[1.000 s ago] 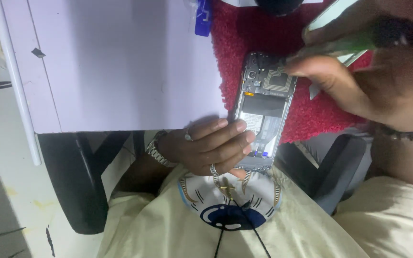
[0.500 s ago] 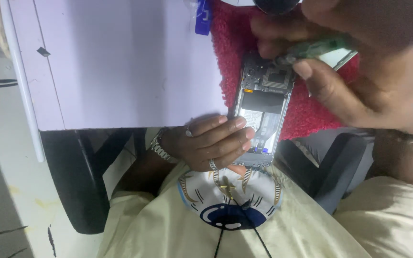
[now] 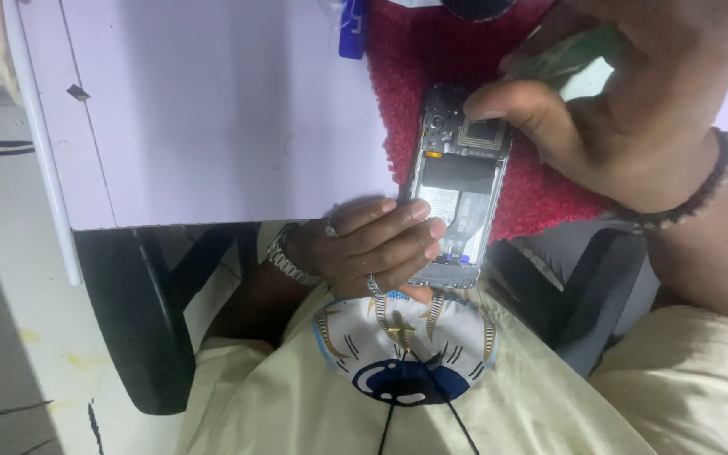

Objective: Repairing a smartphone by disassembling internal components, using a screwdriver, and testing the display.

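Red fuzzy mat (image 3: 414,76) lies on the pale table (image 3: 212,109), and the opened phone (image 3: 457,181) rests on it with its lower end past the table edge. In the head view, the left hand (image 3: 372,248) grips the phone's lower left side, fingers curled over its edge, rings and a metal watch (image 3: 284,257) showing. Above the phone's top end, the right hand (image 3: 625,109) is closed around a blurred green tool (image 3: 566,55), thumb touching the phone's camera area. A bead bracelet (image 3: 693,190) circles that wrist. Below the phone lies a cream shirt (image 3: 431,396).
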